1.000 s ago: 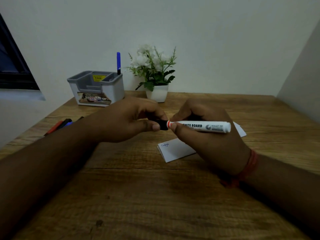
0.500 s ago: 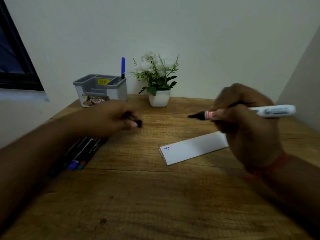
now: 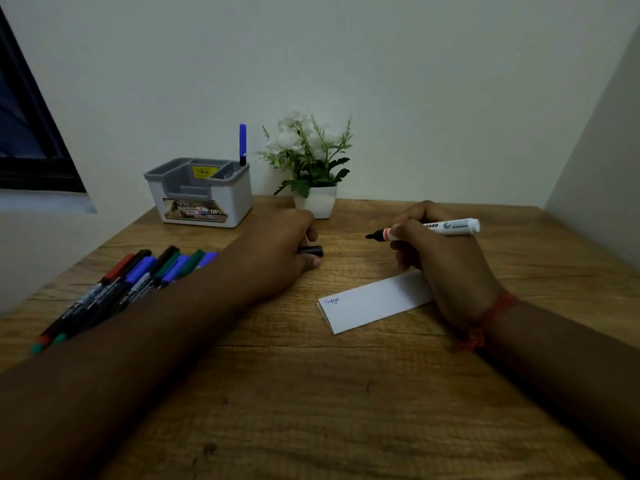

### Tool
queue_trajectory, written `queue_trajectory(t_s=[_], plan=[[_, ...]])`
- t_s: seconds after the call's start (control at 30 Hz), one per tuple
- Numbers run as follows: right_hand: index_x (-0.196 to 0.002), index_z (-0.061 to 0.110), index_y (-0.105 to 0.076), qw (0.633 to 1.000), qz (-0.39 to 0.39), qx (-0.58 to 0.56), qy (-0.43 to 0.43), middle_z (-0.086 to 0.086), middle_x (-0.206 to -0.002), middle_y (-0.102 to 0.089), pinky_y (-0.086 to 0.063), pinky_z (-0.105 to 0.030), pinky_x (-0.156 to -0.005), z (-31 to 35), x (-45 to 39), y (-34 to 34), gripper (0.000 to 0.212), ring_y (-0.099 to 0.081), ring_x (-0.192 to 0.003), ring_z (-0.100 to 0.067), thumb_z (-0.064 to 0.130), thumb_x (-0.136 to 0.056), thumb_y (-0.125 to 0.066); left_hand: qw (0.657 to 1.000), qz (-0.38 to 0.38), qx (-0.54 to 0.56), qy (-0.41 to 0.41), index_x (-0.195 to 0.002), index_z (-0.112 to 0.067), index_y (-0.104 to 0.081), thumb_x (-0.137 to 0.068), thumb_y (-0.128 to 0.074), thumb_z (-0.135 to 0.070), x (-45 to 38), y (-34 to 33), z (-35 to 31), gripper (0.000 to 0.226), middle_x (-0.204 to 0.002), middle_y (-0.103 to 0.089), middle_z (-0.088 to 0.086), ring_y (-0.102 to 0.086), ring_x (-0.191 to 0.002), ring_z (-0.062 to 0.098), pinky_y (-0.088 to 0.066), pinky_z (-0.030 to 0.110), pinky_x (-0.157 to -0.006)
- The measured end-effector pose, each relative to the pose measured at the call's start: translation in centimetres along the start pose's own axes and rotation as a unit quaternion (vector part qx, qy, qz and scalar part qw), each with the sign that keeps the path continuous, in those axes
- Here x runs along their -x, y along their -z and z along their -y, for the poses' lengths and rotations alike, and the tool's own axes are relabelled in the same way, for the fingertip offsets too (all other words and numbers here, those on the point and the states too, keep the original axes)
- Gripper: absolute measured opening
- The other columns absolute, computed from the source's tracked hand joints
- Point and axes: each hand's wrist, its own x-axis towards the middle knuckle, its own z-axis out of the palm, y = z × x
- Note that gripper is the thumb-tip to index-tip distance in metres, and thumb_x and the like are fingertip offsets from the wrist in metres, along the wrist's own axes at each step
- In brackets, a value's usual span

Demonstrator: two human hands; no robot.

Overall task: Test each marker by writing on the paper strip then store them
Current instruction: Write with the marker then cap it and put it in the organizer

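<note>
Wooden desk (image 3: 311, 393), dim corner. Right hand (image 3: 440, 258) gripped uncapped whiteboard marker (image 3: 446, 227), tip hanging above and beyond paper strip (image 3: 374, 301). Left hand (image 3: 277, 251), left of strip, pinched black cap (image 3: 311, 251). Advice: steady strip, write beside existing blue scribble, light pressure.

The brown wooden table (image 3: 311, 393) shows a matt, visibly grained surface with small dark knots. On it lies a folded white paper strip (image 3: 374, 301), smooth and matt, and a grey-and-white plastic desk organiser (image 3: 202, 194) with a slight sheen. The white plastic whiteboard marker (image 3: 446, 226) looks smooth and glossy, like the black plastic cap (image 3: 311, 251).
</note>
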Motion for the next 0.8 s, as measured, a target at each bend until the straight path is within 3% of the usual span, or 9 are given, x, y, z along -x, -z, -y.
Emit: queue_trajectory(t_s=[0.1,0.17,0.23,0.33,0.4,0.5,0.67,0.8], plan=[[-0.070,0.015,-0.063,0.999,0.003,-0.021,-0.035,-0.006,-0.074,-0.065,-0.048,-0.034,-0.064,0.0,-0.2,-0.3,0.016,-0.057,-0.065,-0.016,0.008,-0.084,-0.066,1.000,0.018,0.002,0.008,-0.110,-0.028,-0.056,-0.082,-0.072,-0.043,0.2,0.3,0.0,0.036,-0.106,-0.057,-0.009,-0.053,-0.090,0.004,-0.051,0.029,-0.080],[-0.067,0.017,-0.063,0.999,0.009,-0.025,-0.045,-0.006,-0.075,-0.065,-0.048,-0.034,-0.063,0.0,-0.3,-0.3,0.019,-0.056,-0.066,-0.017,0.008,-0.084,-0.066,1.000,0.019,-0.020,-0.008,-0.121,-0.028,-0.053,-0.085,-0.064,-0.050,0.5,0.7,-0.1,0.044,-0.122,-0.055,-0.007,-0.051,-0.108,0.009,-0.047,0.033,-0.093],[-0.068,0.017,-0.064,0.998,0.020,-0.022,-0.049,-0.007,-0.077,-0.065,-0.048,-0.034,-0.063,0.0,-0.3,-0.3,0.019,-0.057,-0.067,-0.017,0.008,-0.084,-0.066,0.998,0.034,-0.036,-0.031,-0.134,-0.029,-0.046,-0.087,-0.055,-0.057,0.9,1.1,-0.4,0.055,-0.139,-0.045,-0.005,-0.039,-0.128,0.014,-0.034,0.039,-0.107],[-0.076,0.010,-0.066,0.997,0.040,-0.031,-0.060,-0.007,-0.078,-0.065,-0.048,-0.033,-0.062,-0.3,-0.3,-0.3,0.010,-0.056,-0.069,-0.019,0.007,-0.086,-0.064,0.991,0.115,-0.058,-0.040,-0.150,-0.032,-0.022,-0.087,-0.045,-0.065,1.7,1.1,-0.7,0.074,-0.159,-0.019,-0.004,-0.012,-0.146,0.017,-0.015,0.051,-0.118],[-0.088,-0.001,-0.067,0.995,0.055,-0.040,-0.071,-0.006,-0.077,-0.065,-0.049,-0.032,-0.059,-0.3,-0.3,-0.3,0.008,-0.056,-0.068,-0.020,0.005,-0.087,-0.063,0.980,0.163,-0.101,-0.045,-0.153,-0.034,-0.005,-0.085,-0.037,-0.072,2.0,0.8,-0.5,0.084,-0.163,0.002,-0.007,0.007,-0.148,0.016,-0.005,0.056,-0.118],[-0.099,-0.004,-0.068,0.992,0.089,-0.042,-0.083,-0.008,-0.075,-0.064,-0.051,-0.031,-0.057,-0.4,-0.1,-0.2,0.015,-0.058,-0.065,-0.019,0.005,-0.090,-0.060,0.966,0.215,-0.135,-0.043,-0.151,-0.036,0.011,-0.084,-0.033,-0.075,2.3,0.4,-0.2,0.089,-0.159,0.021,-0.011,0.025,-0.145,0.017,0.002,0.056,-0.118],[-0.100,-0.004,-0.069,0.991,0.100,-0.039,-0.086,-0.013,-0.078,-0.064,-0.051,-0.034,-0.062,-0.3,0.2,-0.2,0.016,-0.059,-0.067,-0.021,0.004,-0.092,-0.058,0.955,0.259,-0.137,-0.043,-0.150,-0.036,0.017,-0.072,-0.013,-0.081,2.8,0.8,-0.7,0.094,-0.156,0.031,-0.010,0.032,-0.141,0.017,0.006,0.055,-0.118],[-0.099,-0.003,-0.070,0.992,0.088,-0.036,-0.088,-0.013,-0.077,-0.064,-0.052,-0.033,-0.061,-0.4,0.2,-0.3,0.016,-0.059,-0.065,-0.021,0.005,-0.092,-0.057,0.946,0.279,-0.153,-0.051,-0.150,-0.035,0.019,-0.072,-0.011,-0.082,3.1,0.8,-1.2,0.095,-0.154,0.034,-0.009,0.034,-0.140,0.019,0.007,0.056,-0.117]])
